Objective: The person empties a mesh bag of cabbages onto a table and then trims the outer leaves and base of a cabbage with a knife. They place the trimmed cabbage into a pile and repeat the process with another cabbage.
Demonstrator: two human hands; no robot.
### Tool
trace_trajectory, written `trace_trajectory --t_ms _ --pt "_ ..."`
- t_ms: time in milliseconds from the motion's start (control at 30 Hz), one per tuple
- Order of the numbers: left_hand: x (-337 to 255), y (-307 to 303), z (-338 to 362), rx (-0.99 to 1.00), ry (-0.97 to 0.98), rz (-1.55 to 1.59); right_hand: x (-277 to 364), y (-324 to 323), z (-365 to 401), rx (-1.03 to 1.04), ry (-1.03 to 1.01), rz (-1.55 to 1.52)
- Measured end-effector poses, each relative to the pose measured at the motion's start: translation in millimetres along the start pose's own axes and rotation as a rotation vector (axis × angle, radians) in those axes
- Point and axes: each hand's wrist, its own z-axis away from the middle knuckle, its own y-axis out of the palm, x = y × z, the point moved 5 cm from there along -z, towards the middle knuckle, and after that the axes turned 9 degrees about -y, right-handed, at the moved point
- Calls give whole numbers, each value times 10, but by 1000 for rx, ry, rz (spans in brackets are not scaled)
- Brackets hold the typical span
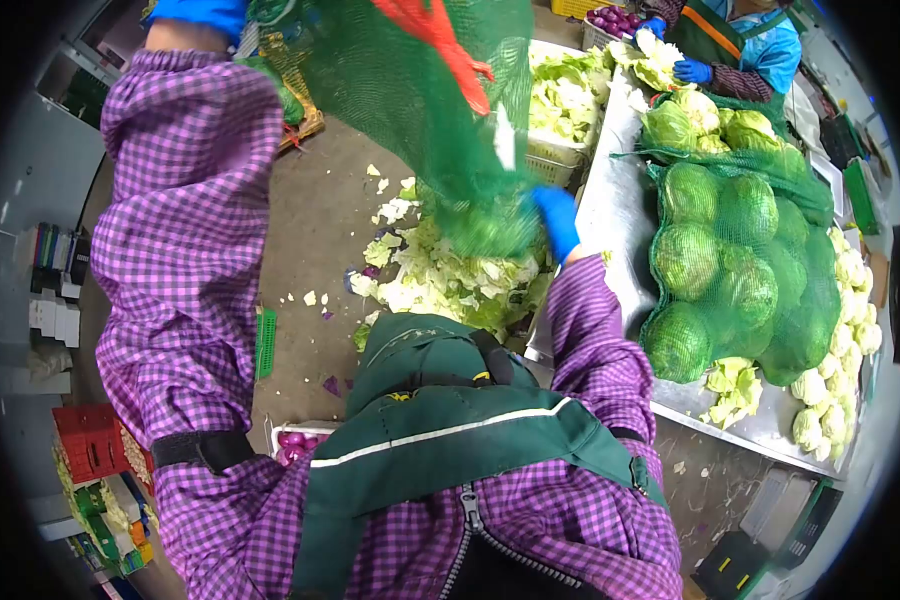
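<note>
A green mesh bag (390,95) hangs stretched in front of me, with a red strip (435,45) on it. Its lower end (490,222) is blurred by motion and bunched near leaf trimmings. My right hand (558,222), in a blue glove, is closed on the edge of that lower end. My left hand (200,14), also gloved in blue, is raised at the top edge beside the upper mesh; its fingers are cut off by the frame. Below the bag lies a heap of pale cabbage leaves (450,275).
To the right, a metal table (610,215) bears a full mesh bag of cabbages (735,265) and trimmed cabbages (835,370). A crate of leaves (560,150) stands beyond the heap. Across the table, a co-worker's gloved hands (692,70) are at a cabbage (656,62).
</note>
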Motion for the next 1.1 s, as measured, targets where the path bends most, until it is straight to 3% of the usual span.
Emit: trace_trajectory --t_ms 33,67,100,133,200,233,300,367,400,433,500,567,700,733,767,800,867,900,933,967,1033,1067,1100 --pt "47 -124 -10 56 -160 21 67 -204 -128 -323 89 -594" --pt "108 -249 62 55 -55 15 510 -466 -230 -216 196 -893" --pt "164 -415 87 53 -55 21 565 -722 -440 -252 -55 -505" --pt "233 -652 70 -45 -71 -8 654 -780 -574 -173 -79 -425" --pt "451 -1220 -40 -138 -46 -52 1206 -1152 -674 -238 -155 -423" --pt "698 -2146 -198 -122 117 -962 1302 -1344 -761 -300 -136 -691" --pt "989 -2663 -270 -336 -117 -581 1516 -1577 -980 -252 -383 -339" --pt "1297 -3113 -173 -366 -202 -415 1813 -1656 -1026 -242 -229 -532" --pt "1426 -3242 -149 -398 -281 -252 2054 -1774 -1076 -259 -125 -240" --pt "1424 -3161 -68 -399 -283 -241 2355 -1775 -985 -258 -64 -847" --pt "1329 -2913 175 -428 -266 -212 2435 -2044 -1200 -215 -170 -856" --pt "1253 -2723 216 -410 -324 -182 2620 -2277 -1386 -156 -237 -628" --pt "1151 -2542 163 -242 -214 -345 3235 -2580 -1553 -60 -363 -356" --pt "1225 -2543 157 -295 -531 -498 3275 -2641 -1569 -44 -372 -323" --pt "1317 -2560 223 -343 -853 -649 3141 -2718 -1625 -11 -358 -270" --pt "1513 -2360 274 -145 -674 -752 2753 -2793 -1764 57 -329 -161" --pt "1801 -2170 549 206 -542 -868 1802 -2850 -2038 325 -361 -12" --pt "1844 -2078 565 164 -466 -849 1422 -2906 -2046 552 -611 -162" --pt "1770 -1884 553 162 -438 -729 1630 -2636 -2107 442 -275 252" --pt "1703 -1680 571 158 -430 -608 2252 -2466 -1844 429 -890 638" --pt "1535 -1257 427 253 -663 -980 2786 -2010 -1837 293 -78 -410" --pt "1229 -784 490 329 -700 -1063 3160 -1688 -1725 287 -113 -358" --pt "1041 -361 589 407 -729 -1145 3542 -1456 -1663 309 -519 -53"
